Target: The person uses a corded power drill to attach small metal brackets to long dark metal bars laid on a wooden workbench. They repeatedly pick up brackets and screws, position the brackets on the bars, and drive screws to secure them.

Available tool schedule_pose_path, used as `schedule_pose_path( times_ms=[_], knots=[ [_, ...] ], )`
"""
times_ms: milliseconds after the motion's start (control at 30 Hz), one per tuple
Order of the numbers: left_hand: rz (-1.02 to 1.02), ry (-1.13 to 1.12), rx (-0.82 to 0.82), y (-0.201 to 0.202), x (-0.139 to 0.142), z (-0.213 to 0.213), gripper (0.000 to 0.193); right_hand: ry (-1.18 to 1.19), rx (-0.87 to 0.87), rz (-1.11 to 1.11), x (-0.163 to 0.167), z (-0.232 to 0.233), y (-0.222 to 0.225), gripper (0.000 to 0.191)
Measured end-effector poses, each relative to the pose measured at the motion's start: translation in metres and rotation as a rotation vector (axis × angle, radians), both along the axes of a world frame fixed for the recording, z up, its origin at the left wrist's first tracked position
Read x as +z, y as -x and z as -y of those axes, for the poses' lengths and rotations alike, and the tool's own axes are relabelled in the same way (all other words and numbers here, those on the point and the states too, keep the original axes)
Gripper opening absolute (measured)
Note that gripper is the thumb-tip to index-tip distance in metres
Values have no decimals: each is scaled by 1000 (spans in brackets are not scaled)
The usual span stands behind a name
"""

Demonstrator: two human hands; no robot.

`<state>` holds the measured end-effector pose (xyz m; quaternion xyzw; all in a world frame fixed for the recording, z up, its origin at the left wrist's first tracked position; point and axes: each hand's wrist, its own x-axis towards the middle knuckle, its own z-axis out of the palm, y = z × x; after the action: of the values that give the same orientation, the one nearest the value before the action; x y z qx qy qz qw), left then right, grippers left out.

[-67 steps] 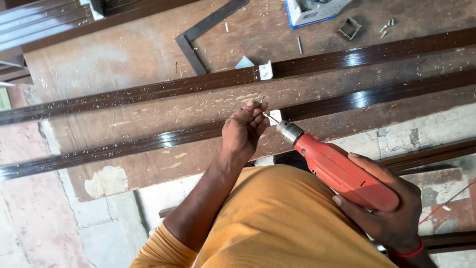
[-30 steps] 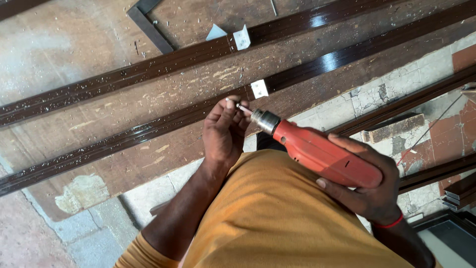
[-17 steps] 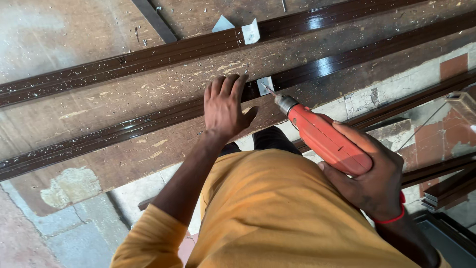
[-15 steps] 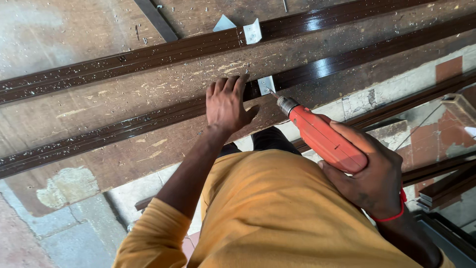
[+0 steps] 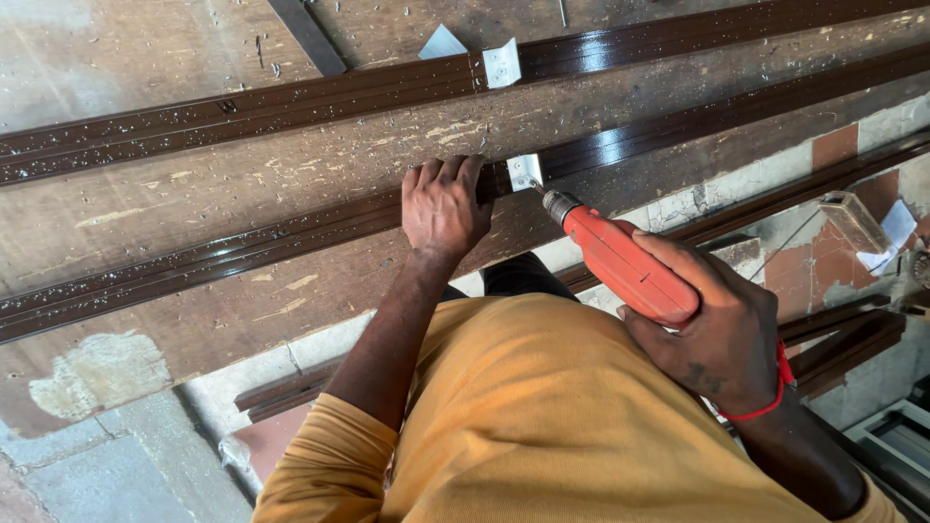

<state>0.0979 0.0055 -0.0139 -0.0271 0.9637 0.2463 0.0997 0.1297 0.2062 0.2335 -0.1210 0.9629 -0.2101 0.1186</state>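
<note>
Left hand pressed flat, fingers open, on brown metal rail atop worn wooden desk. Right hand closed around red drill, bit at white bracket.

Our left hand lies flat, palm down, on near brown metal rail, fingers over its top edge. Rail long, dark, glossy, flecked with pale swarf, running slantwise across worn wooden bench. Small white bracket sits on rail just beside our fingertips. Our right hand grips red power drill, tilted, bit tip touching bracket.
</note>
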Motion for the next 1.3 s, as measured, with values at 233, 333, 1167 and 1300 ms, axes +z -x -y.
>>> schedule_pose_path(
  times_ms=[233, 333, 1167, 1300],
  knots=[
    [-47, 6, -12, -1, -16, -2, 60, -5, 23, 15, 1, 6, 3, 69],
    [-78, 9, -10, 0, -19, -3, 59, -56, 27, 14, 3, 10, 5, 69],
    [-277, -102, 90, -4, -9, 2, 42, -614, 544, 218, 26, 51, 92, 69],
    [-229, -178, 150, -1, -12, -2, 34, -573, 733, 216, 23, 42, 113, 81]
  ],
)
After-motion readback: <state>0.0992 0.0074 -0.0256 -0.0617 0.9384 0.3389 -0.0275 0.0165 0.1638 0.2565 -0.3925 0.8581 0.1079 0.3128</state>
